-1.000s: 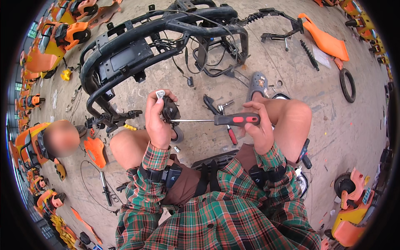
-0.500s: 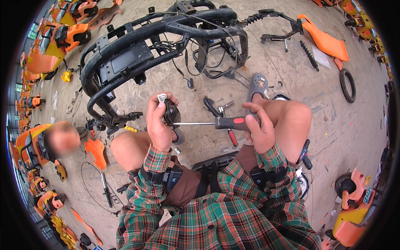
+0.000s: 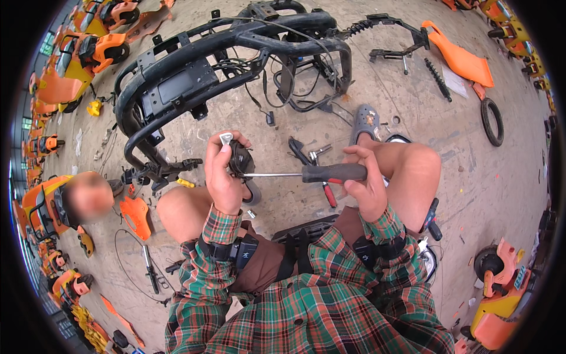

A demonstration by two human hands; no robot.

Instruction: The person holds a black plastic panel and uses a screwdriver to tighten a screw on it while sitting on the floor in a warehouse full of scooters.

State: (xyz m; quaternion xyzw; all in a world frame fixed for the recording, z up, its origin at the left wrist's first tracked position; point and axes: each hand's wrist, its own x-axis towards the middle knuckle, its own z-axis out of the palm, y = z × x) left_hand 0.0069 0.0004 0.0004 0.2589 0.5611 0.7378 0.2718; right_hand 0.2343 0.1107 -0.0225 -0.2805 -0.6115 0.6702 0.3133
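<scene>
A small black round part [image 3: 239, 160] is gripped in the left hand [image 3: 221, 177] above the knees, while a red-and-black screwdriver [image 3: 306, 174] is clasped in the right hand [image 3: 365, 186], its tip pressed against the part; a black frame [image 3: 224, 65] lies on the floor beyond

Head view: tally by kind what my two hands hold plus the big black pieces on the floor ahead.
Screwdriver: 1, in the right hand
Small black round part: 1, in the left hand
Black tubular frame: 1
Black tyre ring: 1
Total: 4
</scene>
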